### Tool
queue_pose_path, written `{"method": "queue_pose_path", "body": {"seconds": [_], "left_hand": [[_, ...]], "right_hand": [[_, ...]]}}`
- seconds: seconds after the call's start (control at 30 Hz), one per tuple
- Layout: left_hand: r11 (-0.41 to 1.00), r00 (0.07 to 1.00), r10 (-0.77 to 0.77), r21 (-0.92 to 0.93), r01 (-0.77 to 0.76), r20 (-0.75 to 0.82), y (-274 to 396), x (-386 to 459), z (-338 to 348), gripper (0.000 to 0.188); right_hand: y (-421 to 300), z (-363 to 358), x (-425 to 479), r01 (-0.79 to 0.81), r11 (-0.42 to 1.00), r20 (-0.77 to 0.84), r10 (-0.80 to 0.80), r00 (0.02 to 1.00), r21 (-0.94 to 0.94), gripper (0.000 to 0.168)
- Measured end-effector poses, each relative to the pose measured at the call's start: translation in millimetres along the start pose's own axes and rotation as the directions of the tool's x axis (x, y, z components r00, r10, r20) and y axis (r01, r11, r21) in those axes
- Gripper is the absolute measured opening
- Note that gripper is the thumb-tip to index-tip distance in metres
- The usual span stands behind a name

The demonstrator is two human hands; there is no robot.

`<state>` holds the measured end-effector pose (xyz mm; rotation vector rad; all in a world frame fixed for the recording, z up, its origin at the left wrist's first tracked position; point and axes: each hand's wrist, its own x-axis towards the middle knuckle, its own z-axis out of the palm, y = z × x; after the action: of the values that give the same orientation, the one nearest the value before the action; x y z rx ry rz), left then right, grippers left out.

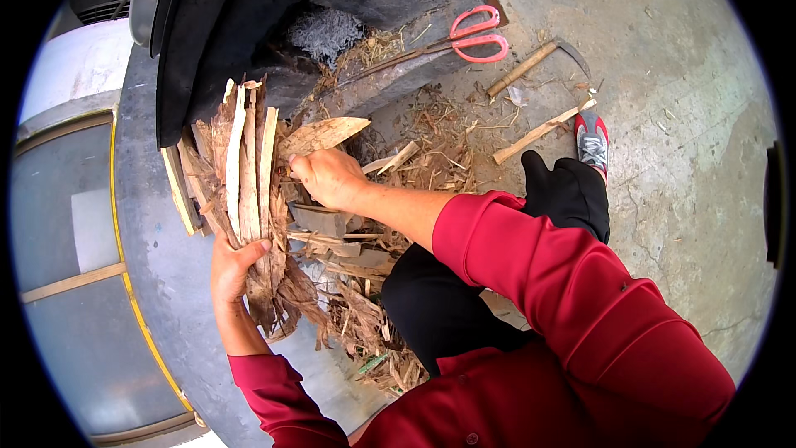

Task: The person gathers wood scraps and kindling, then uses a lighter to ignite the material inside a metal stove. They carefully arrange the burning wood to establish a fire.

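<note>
My left hand (235, 264) grips a bundle of split wood and bark strips (249, 193) near its lower end, thumb across the front. The pieces stand roughly side by side, with ragged bark hanging below. Beside the bundle's right edge is my right hand (329, 179), fingers closed on a small red-and-yellow object (284, 171), mostly hidden and too small to name. A broad pointed piece of wood (326, 134) sticks out just above this hand. Behind the bundle, more split sticks (180, 190) lean at the left.
Grey ash (326, 31) fills a dark stove opening. Long fire tongs with pink handles (479, 36) lie on its ledge. A wooden-handled sickle (522, 69) and a split stick (544, 131) lie on the concrete floor (678, 156). Bark scraps (360, 323) are heaped by my knee.
</note>
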<state>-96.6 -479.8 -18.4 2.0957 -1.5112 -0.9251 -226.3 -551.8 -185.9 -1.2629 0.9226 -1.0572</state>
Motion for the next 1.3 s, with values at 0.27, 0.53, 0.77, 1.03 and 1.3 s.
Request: {"method": "queue_pose_path", "body": {"seconds": [0.27, 0.53, 0.77, 1.03, 1.3], "left_hand": [[1.000, 1.000, -0.010, 0.003, 0.010, 0.001, 0.6, -0.3, 1.7, 0.049], [1.000, 1.000, -0.009, 0.019, 0.009, 0.007, -0.9, 1.0, -0.7, 0.049], [1.000, 1.000, -0.010, 0.007, 0.010, 0.004, -1.2, 1.3, 0.9, 0.050], [1.000, 1.000, -0.008, 0.020, 0.008, -0.006, 0.6, -0.7, 0.6, 0.051], [1.000, 1.000, -0.007, 0.019, 0.007, 0.014, 1.9, -0.9, -0.6, 0.051]], "right_hand": [[-2.2, -0.4, -1.2, -0.023, 1.000, 0.010, 0.023, 1.000, 0.012, 0.060], [-1.4, 1.6, -0.2, 0.007, 1.000, 0.009, -0.007, 1.000, -0.004, 0.059], [2.7, 4.0, 1.5, 0.007, 1.000, -0.010, -0.006, 1.000, 0.011, 0.059], [1.7, 2.4, 0.5, -0.014, 1.000, 0.003, 0.014, 1.000, 0.025, 0.061], [-1.2, -1.9, -2.3, -0.013, 1.000, 0.012, 0.013, 1.000, 0.014, 0.065]]}}
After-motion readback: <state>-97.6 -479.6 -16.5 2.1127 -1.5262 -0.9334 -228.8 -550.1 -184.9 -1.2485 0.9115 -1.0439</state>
